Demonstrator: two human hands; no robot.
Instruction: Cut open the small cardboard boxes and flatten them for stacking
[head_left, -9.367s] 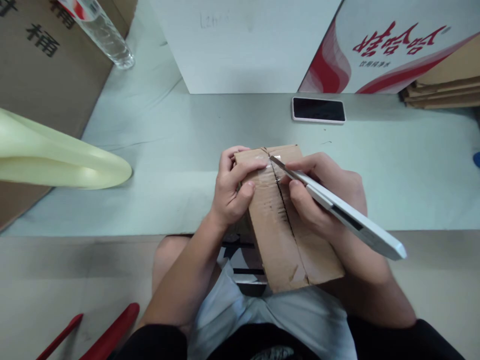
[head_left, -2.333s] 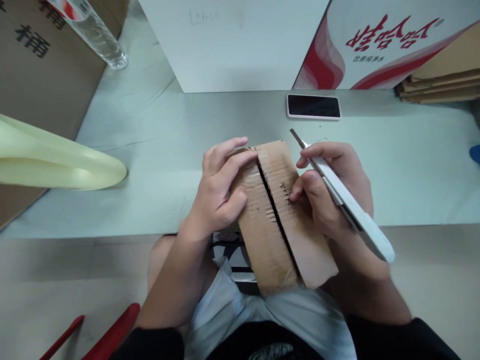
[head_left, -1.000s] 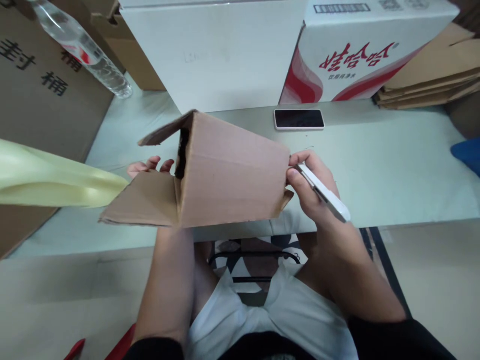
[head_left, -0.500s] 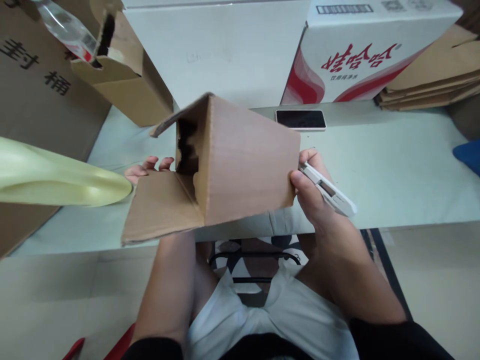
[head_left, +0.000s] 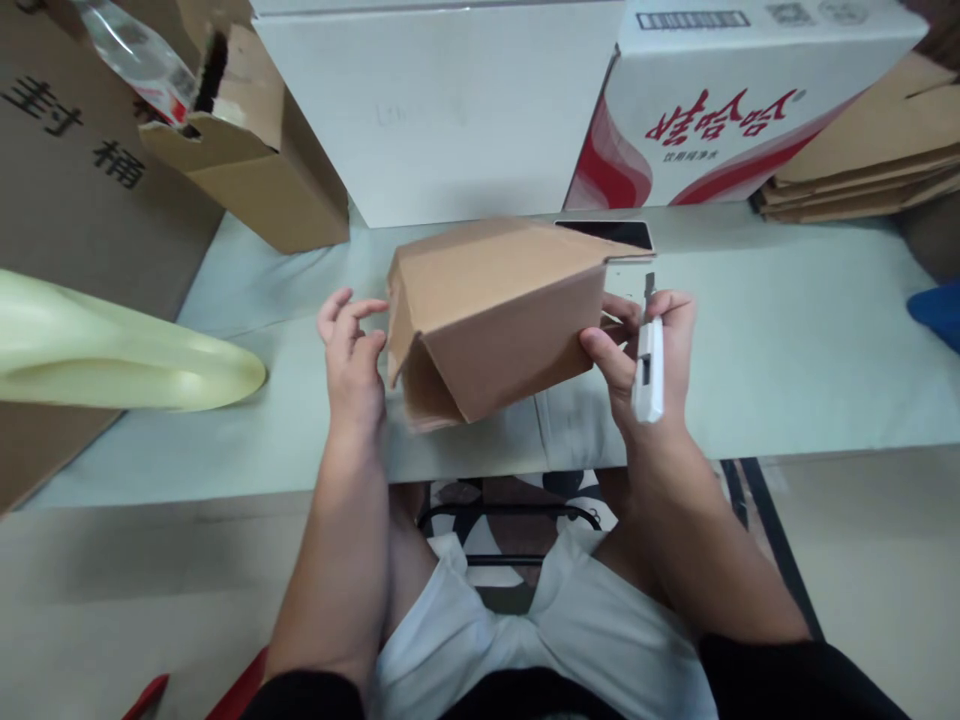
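Note:
A brown cardboard box [head_left: 517,345] is tilted above the table, its flaps folded out at both ends. My right hand [head_left: 652,370] pinches the box's right end between thumb and fingers. That same hand also keeps a white utility knife [head_left: 649,375], its short blade [head_left: 650,285] out and pointing away from me. At the box's left end is my left hand [head_left: 354,350], thumb and fingers apart, with the fingertips at the edge of a flap. Whether they press on it is hard to see.
Behind the box lies a phone [head_left: 637,235], partly covered by a flap. White cartons [head_left: 450,120] line the back of the table [head_left: 787,350]. At left are a pale yellow object [head_left: 127,350] and an open carton [head_left: 262,170] beside a clear bottle [head_left: 139,60]. Flattened cardboard [head_left: 862,160] is stacked right.
The box has turned over, so its open left end now faces down toward me. My left hand has come out from behind the flap. The knife has swung upright in my right hand.

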